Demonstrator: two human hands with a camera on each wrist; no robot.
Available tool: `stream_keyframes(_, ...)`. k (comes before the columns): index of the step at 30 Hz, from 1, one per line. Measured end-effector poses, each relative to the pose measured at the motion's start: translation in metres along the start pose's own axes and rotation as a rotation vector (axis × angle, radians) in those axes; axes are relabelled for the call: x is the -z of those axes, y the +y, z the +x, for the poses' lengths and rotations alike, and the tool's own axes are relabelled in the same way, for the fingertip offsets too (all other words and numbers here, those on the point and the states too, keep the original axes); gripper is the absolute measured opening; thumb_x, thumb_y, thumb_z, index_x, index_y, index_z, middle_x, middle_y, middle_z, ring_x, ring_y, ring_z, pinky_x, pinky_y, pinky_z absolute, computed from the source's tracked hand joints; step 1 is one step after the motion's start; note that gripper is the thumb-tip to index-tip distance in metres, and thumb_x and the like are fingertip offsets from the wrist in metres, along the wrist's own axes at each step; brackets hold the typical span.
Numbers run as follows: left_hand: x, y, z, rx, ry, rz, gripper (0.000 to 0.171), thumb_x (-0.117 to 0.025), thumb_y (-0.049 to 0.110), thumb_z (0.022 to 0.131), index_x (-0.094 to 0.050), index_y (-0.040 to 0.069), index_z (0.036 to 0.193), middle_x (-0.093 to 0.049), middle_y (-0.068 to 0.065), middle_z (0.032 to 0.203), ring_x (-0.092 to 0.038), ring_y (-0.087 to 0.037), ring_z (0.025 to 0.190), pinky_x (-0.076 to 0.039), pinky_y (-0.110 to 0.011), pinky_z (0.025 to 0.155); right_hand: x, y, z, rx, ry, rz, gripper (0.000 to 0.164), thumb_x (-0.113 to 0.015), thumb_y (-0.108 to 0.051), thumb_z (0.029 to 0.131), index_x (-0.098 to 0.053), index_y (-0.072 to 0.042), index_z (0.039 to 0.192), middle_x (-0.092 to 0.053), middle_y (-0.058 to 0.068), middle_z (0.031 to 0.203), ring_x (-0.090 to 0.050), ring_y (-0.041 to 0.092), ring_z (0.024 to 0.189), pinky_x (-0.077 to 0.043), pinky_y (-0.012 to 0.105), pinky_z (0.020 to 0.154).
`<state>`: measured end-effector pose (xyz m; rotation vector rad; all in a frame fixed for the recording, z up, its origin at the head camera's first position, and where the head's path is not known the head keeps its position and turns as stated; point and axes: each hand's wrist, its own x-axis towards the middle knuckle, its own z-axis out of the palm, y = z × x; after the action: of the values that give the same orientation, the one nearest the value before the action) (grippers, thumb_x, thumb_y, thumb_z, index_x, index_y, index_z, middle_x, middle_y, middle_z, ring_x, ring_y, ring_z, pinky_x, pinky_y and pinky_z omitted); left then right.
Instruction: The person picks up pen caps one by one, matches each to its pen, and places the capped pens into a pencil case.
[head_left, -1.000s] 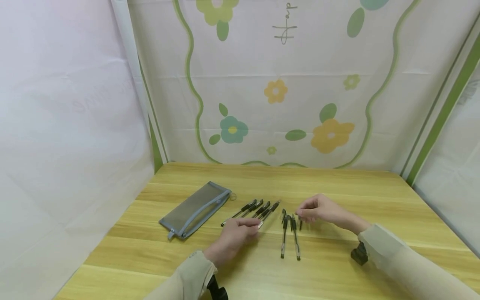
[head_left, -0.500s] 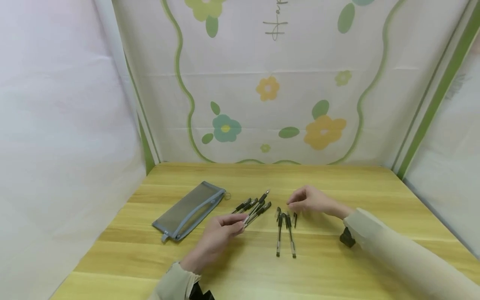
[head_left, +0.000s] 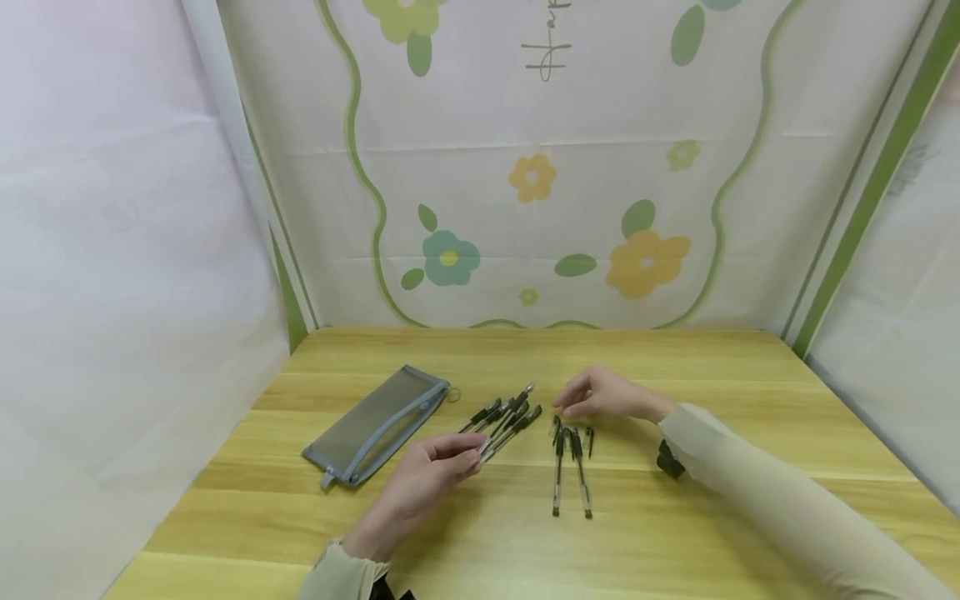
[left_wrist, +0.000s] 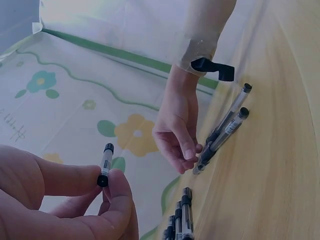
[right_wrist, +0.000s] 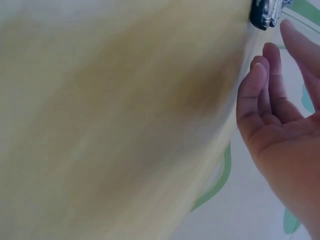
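Observation:
My left hand pinches a clear-barrelled pen between thumb and fingers, seen nearly end-on in the left wrist view. In the head view, its dark grip and pale tip point up and away, above several black-and-clear pens lying in a slanted row. The right hand hovers with loosely bent fingers and nothing between them, close behind a small black clip-like piece. Just in front lie two more pens, a left one and a right one, side by side.
A grey-blue zip pencil pouch lies at the left of the wooden table. Another short dark piece lies right of the two pens. A flower-printed cloth hangs behind the table, with white cloth at both sides.
My left hand has taken hold of a pen from the row and raised it, drawing back slightly left. The right hand has moved left, from the right-hand dark piece toward the other one.

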<state>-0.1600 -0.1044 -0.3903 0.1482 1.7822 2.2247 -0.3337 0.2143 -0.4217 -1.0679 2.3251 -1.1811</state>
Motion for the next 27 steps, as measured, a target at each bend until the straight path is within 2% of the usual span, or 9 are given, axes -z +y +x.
stream_keyframes(5,0.002,-0.001,-0.001,0.004,-0.001,-0.015,0.035,-0.060,-0.004,0.095,-0.055,-0.013,0.129,-0.052,-0.026,0.130,-0.061,-0.025,0.106,-0.048,-0.033,0.097,-0.001,-0.004,0.006,0.053,-0.056,-0.044,0.024,-0.075,-0.007,0.086,-0.074,-0.005,0.110,-0.071,0.006,0.107,-0.067,0.021,0.091,-0.055,0.033,0.084)
stream_keyframes(8,0.002,-0.002,0.000,0.004,0.003,-0.017,0.035,-0.061,-0.004,0.095,-0.055,-0.013,0.128,-0.052,-0.026,0.129,-0.061,-0.026,0.106,-0.050,-0.032,0.095,-0.002,-0.006,0.007,0.077,-0.079,-0.067,0.022,-0.073,-0.004,0.087,-0.074,-0.003,0.110,-0.071,0.007,0.106,-0.066,0.022,0.087,-0.056,0.033,0.081)
stream_keyframes(15,0.002,-0.003,0.001,0.000,0.008,-0.031,0.035,-0.062,-0.004,0.094,-0.056,-0.014,0.127,-0.053,-0.027,0.128,-0.061,-0.026,0.106,-0.050,-0.032,0.095,-0.004,-0.004,0.009,0.059,-0.097,-0.069,0.022,-0.073,0.000,0.087,-0.074,-0.004,0.108,-0.071,0.005,0.106,-0.067,0.022,0.086,-0.057,0.034,0.078)
stream_keyframes(27,0.003,-0.003,0.002,0.002,0.040,-0.077,0.034,-0.063,-0.004,0.093,-0.057,-0.013,0.125,-0.055,-0.024,0.127,-0.062,-0.020,0.100,-0.051,-0.030,0.092,-0.004,0.000,0.013,0.062,-0.101,-0.110,0.019,-0.076,-0.004,0.084,-0.076,-0.006,0.103,-0.072,0.002,0.102,-0.065,0.018,0.084,-0.056,0.033,0.077)
